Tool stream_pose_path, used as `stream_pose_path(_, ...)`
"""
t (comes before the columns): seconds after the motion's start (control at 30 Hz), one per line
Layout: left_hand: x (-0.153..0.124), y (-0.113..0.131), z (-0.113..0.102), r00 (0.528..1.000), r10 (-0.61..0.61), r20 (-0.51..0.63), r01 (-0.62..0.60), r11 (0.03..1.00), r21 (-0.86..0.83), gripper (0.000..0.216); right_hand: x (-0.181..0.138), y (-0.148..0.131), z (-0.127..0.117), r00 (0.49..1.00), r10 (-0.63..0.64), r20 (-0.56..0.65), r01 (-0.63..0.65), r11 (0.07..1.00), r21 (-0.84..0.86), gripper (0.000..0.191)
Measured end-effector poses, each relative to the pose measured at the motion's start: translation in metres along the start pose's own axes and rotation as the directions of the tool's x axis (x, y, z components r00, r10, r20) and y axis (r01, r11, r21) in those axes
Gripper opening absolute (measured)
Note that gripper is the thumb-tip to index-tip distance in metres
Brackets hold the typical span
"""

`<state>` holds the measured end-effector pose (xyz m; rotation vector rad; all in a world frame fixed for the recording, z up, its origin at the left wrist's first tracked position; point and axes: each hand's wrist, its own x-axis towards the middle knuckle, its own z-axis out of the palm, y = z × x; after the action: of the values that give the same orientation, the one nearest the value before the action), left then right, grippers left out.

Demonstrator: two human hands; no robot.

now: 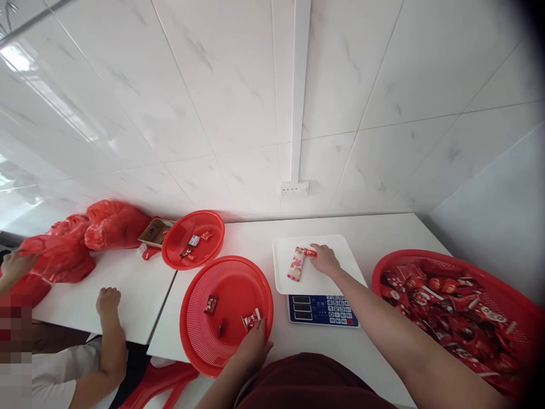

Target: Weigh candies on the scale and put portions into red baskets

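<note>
My left hand (252,345) is at the near right rim of a round red plastic basket (193,335), fingers inside and thumb outside, closed on the rim. A red and white candy packet (250,320) lies right by its fingertips. A brown-red packet (210,304) and a small dark red candy (221,328) are also in this basket. My right hand (325,260) is over the white pan (315,281) of a weighing scale, its fingers closed on a small red wrapped candy (310,253). Touching or close beside that candy is a long pink and white packet (297,264) on the pan.
A large red basket (409,255) full of red packets stands at right. Behind left is another red basket (219,227) with several packets, near a cardboard box (154,232) and red plastic bags (114,224). A co-worker's arm (109,318) rests on the adjoining table; a red stool (168,378) is below.
</note>
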<state>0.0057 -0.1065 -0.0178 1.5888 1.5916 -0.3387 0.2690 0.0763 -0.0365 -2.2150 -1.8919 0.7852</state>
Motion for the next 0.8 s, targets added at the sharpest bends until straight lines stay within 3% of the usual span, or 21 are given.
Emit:
stream_pose_path(0.17,0.000,0.008,-0.003,0.999,-0.018,-0.031,0.018,1.000,0.002,0.070,-0.005,-0.027,0.017,0.999,-0.035,0.041,0.035,0.999,0.009,0.066)
stream_pose_path(0.3,0.004,0.010,-0.001,0.998,-0.018,-0.053,0.019,1.000,0.016,0.070,-0.020,-0.036,0.029,0.997,-0.071,-0.002,0.071,0.997,0.021,0.060)
stream_pose_path(0.53,0.008,0.008,0.002,0.998,0.005,-0.069,-0.002,0.999,0.042,0.068,-0.028,-0.025,0.033,0.999,-0.022,0.025,0.018,0.987,0.162,0.028)
stream_pose_path(0.8,0.009,0.004,0.005,0.995,0.031,-0.099,-0.027,0.999,0.042,0.067,-0.029,-0.009,0.023,0.989,0.141,0.042,-0.145,0.894,0.424,0.018)
